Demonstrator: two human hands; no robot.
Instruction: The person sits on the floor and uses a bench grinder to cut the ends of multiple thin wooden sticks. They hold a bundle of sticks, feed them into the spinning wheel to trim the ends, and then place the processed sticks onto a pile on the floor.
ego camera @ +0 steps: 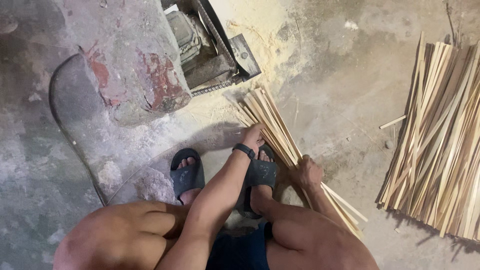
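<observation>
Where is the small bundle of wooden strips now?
In the head view, the small bundle of strips lies on the floor right of centre, under both hands, between the machine and the right sandal.

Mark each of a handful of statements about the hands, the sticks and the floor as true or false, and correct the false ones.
1. Both hands rest on one bundle of thin wooden sticks. True: the left hand is nearer its far end, the right hand nearer the person.
2. The left wrist is bare. False: it wears a dark wristband.
3. A larger pile of sticks lies to the right. True.
4. The person is barefoot. False: black sandals.
5. Sawdust covers the floor beyond the bundle. True.
</observation>
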